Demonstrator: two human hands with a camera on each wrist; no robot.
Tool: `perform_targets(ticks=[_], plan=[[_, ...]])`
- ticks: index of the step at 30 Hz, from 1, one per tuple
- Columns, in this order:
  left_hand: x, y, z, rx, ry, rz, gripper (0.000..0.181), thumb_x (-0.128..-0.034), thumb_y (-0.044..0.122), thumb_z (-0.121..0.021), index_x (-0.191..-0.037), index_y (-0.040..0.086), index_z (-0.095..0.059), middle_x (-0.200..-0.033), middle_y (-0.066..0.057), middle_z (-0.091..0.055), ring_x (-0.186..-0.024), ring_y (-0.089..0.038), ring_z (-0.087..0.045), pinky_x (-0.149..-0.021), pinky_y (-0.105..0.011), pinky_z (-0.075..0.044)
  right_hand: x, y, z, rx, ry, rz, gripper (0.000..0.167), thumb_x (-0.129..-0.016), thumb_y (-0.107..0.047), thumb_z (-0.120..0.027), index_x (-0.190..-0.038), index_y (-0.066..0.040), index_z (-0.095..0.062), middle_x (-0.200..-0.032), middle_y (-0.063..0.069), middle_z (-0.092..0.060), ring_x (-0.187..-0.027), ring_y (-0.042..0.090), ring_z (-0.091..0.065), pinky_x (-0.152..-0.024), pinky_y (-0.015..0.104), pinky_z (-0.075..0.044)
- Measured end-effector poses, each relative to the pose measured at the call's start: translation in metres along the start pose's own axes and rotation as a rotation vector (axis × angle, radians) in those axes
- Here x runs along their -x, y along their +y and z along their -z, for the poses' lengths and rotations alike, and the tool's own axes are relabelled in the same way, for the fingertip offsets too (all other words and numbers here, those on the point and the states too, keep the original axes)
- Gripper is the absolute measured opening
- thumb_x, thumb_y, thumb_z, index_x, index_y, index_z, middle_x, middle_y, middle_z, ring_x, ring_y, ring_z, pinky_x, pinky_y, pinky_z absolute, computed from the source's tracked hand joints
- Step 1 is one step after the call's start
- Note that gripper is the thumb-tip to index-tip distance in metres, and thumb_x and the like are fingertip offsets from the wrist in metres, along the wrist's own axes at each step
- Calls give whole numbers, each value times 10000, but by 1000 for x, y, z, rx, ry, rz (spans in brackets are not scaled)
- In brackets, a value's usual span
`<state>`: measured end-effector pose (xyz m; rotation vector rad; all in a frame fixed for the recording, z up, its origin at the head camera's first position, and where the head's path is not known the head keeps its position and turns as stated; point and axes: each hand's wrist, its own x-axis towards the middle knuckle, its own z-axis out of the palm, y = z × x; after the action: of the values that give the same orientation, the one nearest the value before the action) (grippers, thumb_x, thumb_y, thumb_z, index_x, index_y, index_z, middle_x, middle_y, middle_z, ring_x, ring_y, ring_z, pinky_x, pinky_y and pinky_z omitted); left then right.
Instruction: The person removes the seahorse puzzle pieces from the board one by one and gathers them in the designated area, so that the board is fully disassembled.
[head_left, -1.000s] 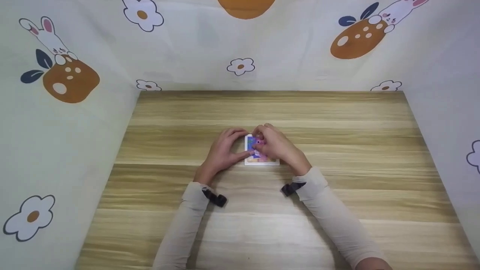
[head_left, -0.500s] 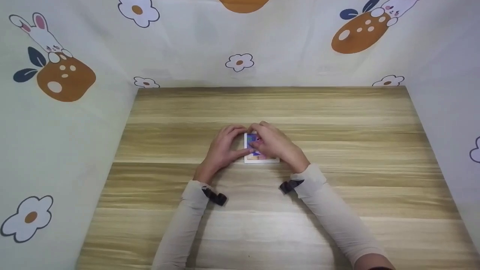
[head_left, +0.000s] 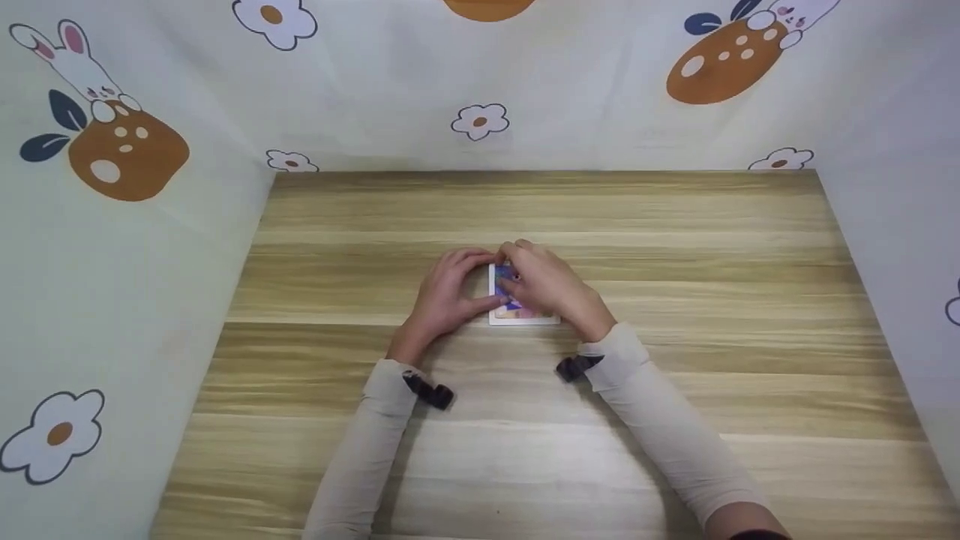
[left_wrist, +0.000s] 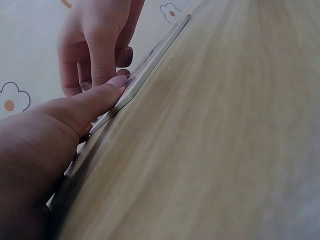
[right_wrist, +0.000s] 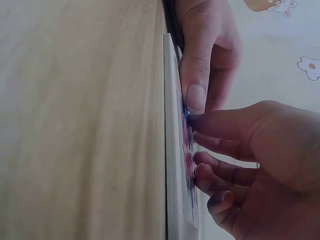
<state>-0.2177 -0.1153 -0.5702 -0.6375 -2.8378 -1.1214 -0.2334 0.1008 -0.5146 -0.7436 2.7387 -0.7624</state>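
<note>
A flat, square board (head_left: 525, 322) with a white border and a blue, pink and yellow picture lies on the table. My left hand (head_left: 442, 300) curves round its left side, thumb tip on the picture and fingers near the far left corner. Above the board is my right hand (head_left: 551, 285), its bent fingers and thumb touching the picture and hiding much of its right part. In the left wrist view, the left thumb lies across the edge of the board (left_wrist: 155, 56). The right wrist view shows the right fingertips against the board's face (right_wrist: 175, 150); nothing is visible between them.
The wood-patterned table (head_left: 675, 225) spreads around the board. Pale cloth walls (head_left: 375, 90) with printed flowers, rabbits and orange shapes stand at the back and both sides. A small black device (head_left: 431, 391) sits at the left wrist, another (head_left: 577, 367) at the right.
My right hand has shifted slightly left over the board, covering a little more of the picture's left part. My left hand keeps its place beside the board. The head view has tilted slightly.
</note>
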Motion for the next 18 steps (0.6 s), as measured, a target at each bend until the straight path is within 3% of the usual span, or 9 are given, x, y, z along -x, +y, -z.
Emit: perform_targets(ticks=[10, 18], plan=[[-1, 0, 1, 4, -8, 7, 726, -854, 573, -884, -1448, 208, -680, -1507, 32, -637, -1486, -231, -504, -1268, -508, -351, -3, 5, -1, -64, 28, -17, 252, -1015, -88, -599, -1248, -52, -688, -1164, 113, -633, -969, 283, -626, -894, 452, -573], [0, 0, 1, 5, -18, 8, 745, -859, 580, -877, -1462, 194, -672, -1520, 23, -630, -1500, -232, -494, -1277, -505, -348, -5, 6, -2, -95, 72, -16, 174, -1047, -169, -644, -1154, -67, -735, -1119, 81, -682, -1006, 251, -648, -931, 433, -569]])
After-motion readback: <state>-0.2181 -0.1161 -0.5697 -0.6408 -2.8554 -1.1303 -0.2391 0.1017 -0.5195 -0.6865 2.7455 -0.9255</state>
